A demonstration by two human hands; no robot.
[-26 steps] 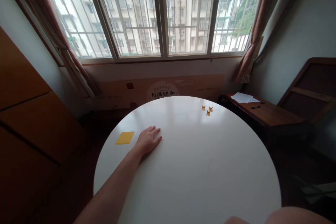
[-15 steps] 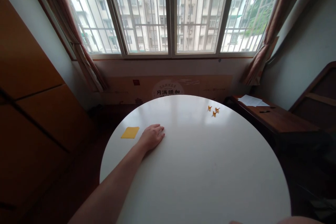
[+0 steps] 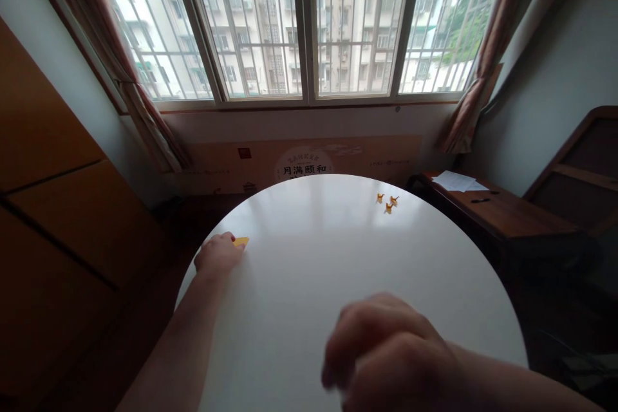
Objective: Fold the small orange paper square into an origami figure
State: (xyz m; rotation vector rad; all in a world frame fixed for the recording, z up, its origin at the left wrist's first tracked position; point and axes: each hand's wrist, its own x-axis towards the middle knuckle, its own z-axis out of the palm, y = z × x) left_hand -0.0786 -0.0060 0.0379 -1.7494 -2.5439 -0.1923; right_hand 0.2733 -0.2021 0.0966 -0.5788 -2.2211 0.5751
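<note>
My left hand is over a yellow square of paper on the left side of the white round table. Its fingers curl over the paper's left part and the thumb lies along its near side, so only the right part of the paper shows. In the near right, my right hand is raised above the table, blurred by motion. Its fingers bend downward, and I cannot make out anything in them. Three small orange folded-paper figures stand together toward the table's far right edge.
Past the table, a printed cardboard panel leans below a barred window. At right is a brown wooden side table with white papers and a dark pen-like item. An orange-brown cabinet fills the left.
My left hand has moved left from the bare tabletop onto the yellow paper. My right hand has come up into view from the bottom right. The view has shifted slightly.
</note>
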